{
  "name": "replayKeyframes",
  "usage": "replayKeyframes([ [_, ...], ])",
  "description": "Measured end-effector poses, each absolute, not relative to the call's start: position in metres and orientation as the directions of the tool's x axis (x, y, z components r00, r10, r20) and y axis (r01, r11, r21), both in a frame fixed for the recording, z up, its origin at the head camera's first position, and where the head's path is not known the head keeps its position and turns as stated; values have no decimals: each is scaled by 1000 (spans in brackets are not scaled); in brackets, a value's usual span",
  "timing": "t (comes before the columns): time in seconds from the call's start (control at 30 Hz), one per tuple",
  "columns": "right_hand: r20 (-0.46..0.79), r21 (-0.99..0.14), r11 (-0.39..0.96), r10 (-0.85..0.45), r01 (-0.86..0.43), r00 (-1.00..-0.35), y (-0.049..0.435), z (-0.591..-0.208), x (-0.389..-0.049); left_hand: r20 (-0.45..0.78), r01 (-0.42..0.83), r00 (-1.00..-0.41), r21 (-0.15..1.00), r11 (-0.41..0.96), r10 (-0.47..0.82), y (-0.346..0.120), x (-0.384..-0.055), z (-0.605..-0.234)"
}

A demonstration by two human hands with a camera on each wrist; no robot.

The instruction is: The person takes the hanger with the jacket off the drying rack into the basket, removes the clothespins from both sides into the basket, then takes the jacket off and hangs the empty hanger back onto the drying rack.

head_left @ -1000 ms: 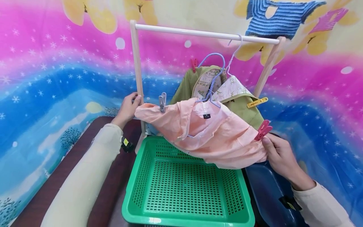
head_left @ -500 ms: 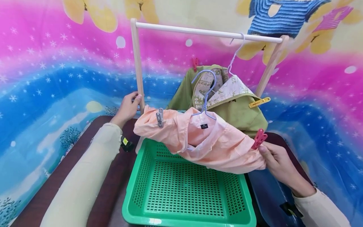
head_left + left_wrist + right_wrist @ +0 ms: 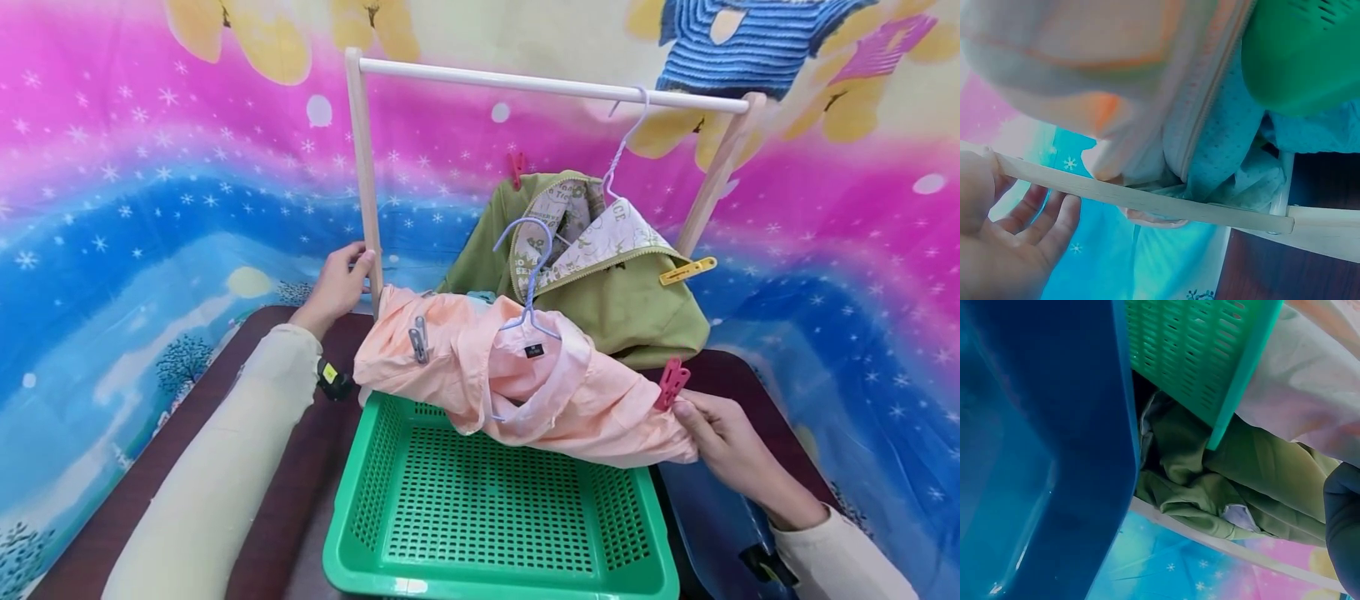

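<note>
My left hand (image 3: 339, 285) grips the left post (image 3: 366, 183) of a small wooden clothes rack, with fingers curled near it in the left wrist view. My right hand (image 3: 723, 442) pinches the right end of a peach shirt (image 3: 600, 408), just below a pink clothespin (image 3: 672, 383). A lilac hanger (image 3: 534, 267) is inside the shirt, its hook standing up free below the rail (image 3: 525, 81). On the shirt's left shoulder sits a grey clothespin (image 3: 418, 342). Behind it, a green jacket (image 3: 622, 321) hangs from the rail on another hanger (image 3: 617, 158).
A green basket (image 3: 345, 517) stands under the shirt's front edge. Right of it is a dark blue tub (image 3: 1079, 425). The jacket carries a yellow clothespin (image 3: 687, 271) and a red clothespin (image 3: 517, 169). A printed cloth backdrop (image 3: 187, 150) rises behind the brown table (image 3: 292, 450).
The peach shirt and its hanger have come down and slightly left, away from the rail. My right hand moved down with the shirt's end. The left hand stays on the post.
</note>
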State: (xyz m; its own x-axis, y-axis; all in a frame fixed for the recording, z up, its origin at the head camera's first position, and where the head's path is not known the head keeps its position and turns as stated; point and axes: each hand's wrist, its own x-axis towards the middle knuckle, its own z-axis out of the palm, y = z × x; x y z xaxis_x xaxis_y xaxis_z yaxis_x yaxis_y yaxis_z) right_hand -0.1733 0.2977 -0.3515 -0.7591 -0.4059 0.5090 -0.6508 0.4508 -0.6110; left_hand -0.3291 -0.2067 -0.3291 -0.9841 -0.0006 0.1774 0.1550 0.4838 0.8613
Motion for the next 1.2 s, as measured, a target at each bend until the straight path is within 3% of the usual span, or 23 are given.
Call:
replayKeyframes([
  [0.33,528,-598,439,-414,-671,-742,298,-363,-175,135,130,-991,867,481,22,-205,-320,-321],
  [0.43,527,-601,429,-422,-675,-738,298,-364,-175,136,125,-991,835,537,20,-206,-311,-317],
  [0.6,511,-617,432,-415,-658,-753,298,-364,-176,187,132,-982,762,633,-19,-207,-289,-316],
  [0.7,512,-622,430,-408,-654,-756,299,-364,-176,267,203,-964,737,645,-2,-205,-276,-317],
  [0.87,510,-629,419,-413,-655,-755,300,-365,-175,336,347,-932,708,616,138,-198,-245,-323],
  [1.07,513,-633,403,-421,-661,-748,302,-364,-176,244,478,-872,609,633,424,-188,-212,-333],
  [1.2,519,-634,408,-406,-657,-752,302,-364,-176,223,511,-853,534,673,472,-181,-207,-336],
])
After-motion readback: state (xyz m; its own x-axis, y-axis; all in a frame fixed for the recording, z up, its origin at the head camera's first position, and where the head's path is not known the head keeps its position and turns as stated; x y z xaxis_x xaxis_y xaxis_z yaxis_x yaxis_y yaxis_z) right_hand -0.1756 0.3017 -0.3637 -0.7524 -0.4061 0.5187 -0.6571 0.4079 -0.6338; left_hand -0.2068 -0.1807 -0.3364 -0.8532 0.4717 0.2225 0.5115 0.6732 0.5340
